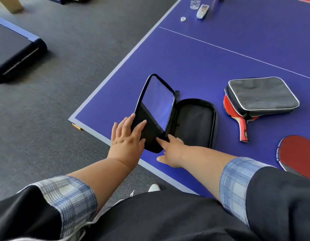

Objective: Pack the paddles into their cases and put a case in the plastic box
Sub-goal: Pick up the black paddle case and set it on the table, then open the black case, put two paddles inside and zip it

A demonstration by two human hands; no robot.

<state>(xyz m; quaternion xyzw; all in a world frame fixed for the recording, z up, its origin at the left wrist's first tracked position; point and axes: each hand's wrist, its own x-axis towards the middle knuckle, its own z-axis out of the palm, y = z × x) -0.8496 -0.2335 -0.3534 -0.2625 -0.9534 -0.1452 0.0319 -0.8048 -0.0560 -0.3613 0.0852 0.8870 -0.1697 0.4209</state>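
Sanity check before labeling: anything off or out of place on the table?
Mostly tidy. One oddity: a loose bottle cap lies apart from the water bottle at the far edge. Also, a red paddle sits pinned under the grey case, not inside it.

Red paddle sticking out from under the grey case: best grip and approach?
Take the red paddle by its handle, coming from the near table edge. The handle juts out bare toward the person, while the grey case lies on most of the blade, so slide it out low along the table.
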